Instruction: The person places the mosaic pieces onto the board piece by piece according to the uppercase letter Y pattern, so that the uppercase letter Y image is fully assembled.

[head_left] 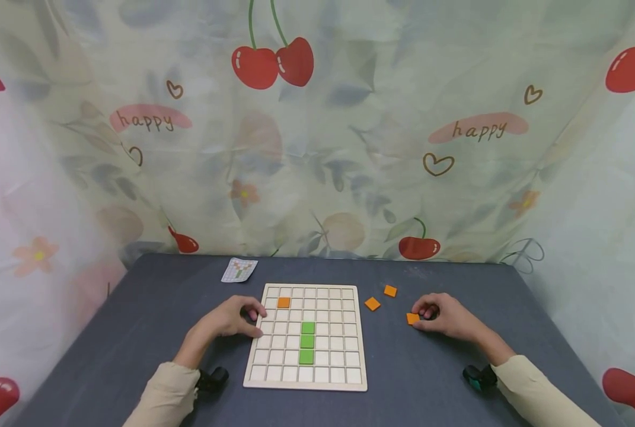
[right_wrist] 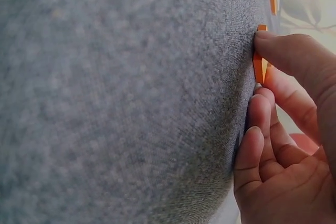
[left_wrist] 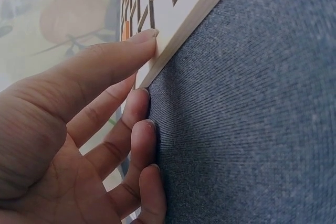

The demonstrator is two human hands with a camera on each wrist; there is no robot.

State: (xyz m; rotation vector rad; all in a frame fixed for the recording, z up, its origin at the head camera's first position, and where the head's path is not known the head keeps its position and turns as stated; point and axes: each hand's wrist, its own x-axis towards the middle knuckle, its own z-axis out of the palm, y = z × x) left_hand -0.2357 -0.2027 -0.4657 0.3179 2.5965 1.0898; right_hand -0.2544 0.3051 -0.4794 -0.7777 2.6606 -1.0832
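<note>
Left hand (head_left: pixel 232 317), fingers loosely parted, touches board (head_left: pixel 322 342); right hand (head_left: pixel 449 318) pinches orange tile (head_left: pixel 411 319). Four tiles (head_left: pixel 308 341) seated between hands; two loose tiles (head_left: pixel 372 304) near right hand remain unplaced.

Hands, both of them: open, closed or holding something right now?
Left hand: open, thumb and fingertips touching the left edge of the grid board.
Right hand: closed, holding an orange tile between thumb and finger.

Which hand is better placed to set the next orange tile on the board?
Probably the right hand: it pinches an orange tile, with two loose orange tiles nearby, toward the board. The left hand touches the board's left edge, away from those tiles.
</note>
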